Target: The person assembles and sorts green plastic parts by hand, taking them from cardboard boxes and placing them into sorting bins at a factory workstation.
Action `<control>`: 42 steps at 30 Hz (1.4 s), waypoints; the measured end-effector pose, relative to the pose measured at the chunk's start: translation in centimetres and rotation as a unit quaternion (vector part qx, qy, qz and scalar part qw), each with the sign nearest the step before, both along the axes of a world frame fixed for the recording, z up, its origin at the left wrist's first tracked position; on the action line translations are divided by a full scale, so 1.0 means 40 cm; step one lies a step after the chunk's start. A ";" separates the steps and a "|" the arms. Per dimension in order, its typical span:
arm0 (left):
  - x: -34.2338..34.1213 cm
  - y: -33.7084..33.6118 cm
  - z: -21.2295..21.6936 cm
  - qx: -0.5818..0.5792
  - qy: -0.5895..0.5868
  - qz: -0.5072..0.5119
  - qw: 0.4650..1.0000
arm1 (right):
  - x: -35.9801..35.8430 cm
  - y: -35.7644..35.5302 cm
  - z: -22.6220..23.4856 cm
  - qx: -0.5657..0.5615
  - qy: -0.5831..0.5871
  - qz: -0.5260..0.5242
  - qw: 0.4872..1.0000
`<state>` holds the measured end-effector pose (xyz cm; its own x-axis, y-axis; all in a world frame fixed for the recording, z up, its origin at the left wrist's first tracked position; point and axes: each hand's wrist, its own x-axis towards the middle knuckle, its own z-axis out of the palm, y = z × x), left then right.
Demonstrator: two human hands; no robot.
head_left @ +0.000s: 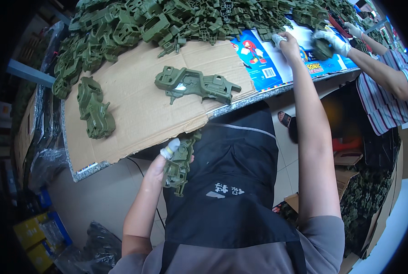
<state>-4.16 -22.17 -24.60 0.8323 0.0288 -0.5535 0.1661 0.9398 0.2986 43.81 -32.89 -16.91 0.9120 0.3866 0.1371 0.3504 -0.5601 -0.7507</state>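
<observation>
My left hand, with a white cover on the thumb, is wrapped round a dark green plastic toy vehicle body. It holds the piece tilted below the table's front edge, before my apron. My right arm is stretched far out; my right hand, also with a white-covered digit, is at the near edge of the pile of small green plastic parts. Its fingers are bent together, and whatever they hold is hidden. On the cardboard lie two more green vehicle bodies, one at the middle and one at the left.
Larger green parts are heaped along the back. Blue printed card sheets cover the table's right side. A co-worker's gloved hand handles a green part there. A grey metal bar juts in at left; a box of green parts stands lower right.
</observation>
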 end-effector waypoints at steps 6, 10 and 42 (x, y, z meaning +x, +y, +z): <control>0.036 -0.016 0.039 -0.030 -0.032 -0.003 0.999 | -0.057 -0.089 0.022 -0.048 -0.313 0.142 0.938; 0.064 -0.094 0.000 -0.039 -0.091 -0.007 0.995 | -0.082 -0.177 0.057 0.022 -0.312 0.156 0.937; 0.027 -0.222 0.031 0.032 0.076 0.029 0.996 | -0.824 -0.245 0.033 -0.115 0.059 0.647 0.752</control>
<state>-3.08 -31.04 -23.35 0.7354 0.1134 -0.6680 0.1597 0.9291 0.3336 10.86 -42.70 -15.61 -0.2470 0.9615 -0.1202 0.6521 0.0732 -0.7546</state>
